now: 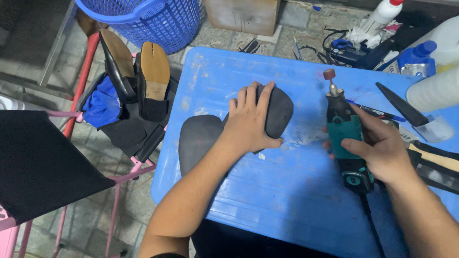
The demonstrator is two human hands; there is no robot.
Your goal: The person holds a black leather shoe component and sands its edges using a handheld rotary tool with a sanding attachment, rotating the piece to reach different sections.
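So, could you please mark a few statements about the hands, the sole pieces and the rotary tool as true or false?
1. The left hand lies flat on a dark sole piece. True.
2. The right hand holds a hammer. False: it grips a green rotary tool.
3. The tool's tip is pressed against the sole piece. False: it points away, clear of it.
4. A second sole piece lies by the table's left edge. True.
5. The basket is red. False: it is blue.
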